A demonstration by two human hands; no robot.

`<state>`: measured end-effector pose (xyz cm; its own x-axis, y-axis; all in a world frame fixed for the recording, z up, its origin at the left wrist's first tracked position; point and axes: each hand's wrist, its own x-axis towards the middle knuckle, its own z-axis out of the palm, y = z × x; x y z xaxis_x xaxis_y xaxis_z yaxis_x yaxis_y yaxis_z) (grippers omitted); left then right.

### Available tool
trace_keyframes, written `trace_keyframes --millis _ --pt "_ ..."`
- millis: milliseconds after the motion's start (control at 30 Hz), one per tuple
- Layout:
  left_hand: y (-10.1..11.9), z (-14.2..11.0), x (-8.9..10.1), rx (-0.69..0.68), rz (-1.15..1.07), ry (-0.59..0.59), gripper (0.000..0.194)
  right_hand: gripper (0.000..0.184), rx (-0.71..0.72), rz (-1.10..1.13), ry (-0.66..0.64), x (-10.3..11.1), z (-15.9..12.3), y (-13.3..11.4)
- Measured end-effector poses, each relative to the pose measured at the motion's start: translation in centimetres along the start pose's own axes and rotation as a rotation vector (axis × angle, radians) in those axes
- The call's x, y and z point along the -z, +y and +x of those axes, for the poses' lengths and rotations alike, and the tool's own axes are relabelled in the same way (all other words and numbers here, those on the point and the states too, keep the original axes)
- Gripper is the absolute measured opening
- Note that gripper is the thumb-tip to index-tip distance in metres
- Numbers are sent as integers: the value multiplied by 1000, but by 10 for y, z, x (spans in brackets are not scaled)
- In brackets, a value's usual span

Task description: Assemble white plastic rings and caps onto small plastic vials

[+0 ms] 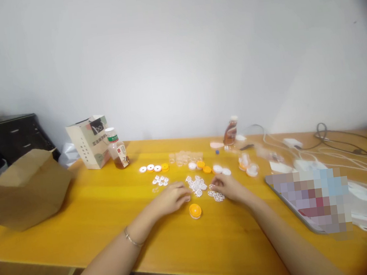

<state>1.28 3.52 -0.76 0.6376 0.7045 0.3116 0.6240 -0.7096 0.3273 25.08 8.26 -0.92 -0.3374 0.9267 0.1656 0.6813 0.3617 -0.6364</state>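
Note:
My left hand (172,197) rests low over the table, its fingers loosely curved with a gap between index finger and thumb. Its fingertips reach the left edge of a pile of small white openwork plastic pieces (196,185). Across from it, my right hand (227,187) has its fingertips drawn together on a white openwork plastic piece (212,186), just above a smaller group of the same pieces (217,196). In front of the pile, between both hands, sits a round orange and white cup-like part (195,210). Blur hides fine detail at the fingertips.
Behind the hands lie white rings (150,167), small white parts (160,180), clear cups (185,157) and orange caps (207,169). A paper bag (27,190), a carton bag (88,144) and a bottle (117,149) stand left. A tablet (290,202) and cables (334,151) lie right.

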Motion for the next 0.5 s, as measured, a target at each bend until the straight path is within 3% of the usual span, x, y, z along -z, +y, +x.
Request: trace_keyframes --millis 300,500 --pt "-4 1 -5 29 -18 -34 20 18 23 -11 31 -8 -1 -8" --pt "-3 3 -7 117 -25 35 18 23 13 230 128 -12 1 -14"
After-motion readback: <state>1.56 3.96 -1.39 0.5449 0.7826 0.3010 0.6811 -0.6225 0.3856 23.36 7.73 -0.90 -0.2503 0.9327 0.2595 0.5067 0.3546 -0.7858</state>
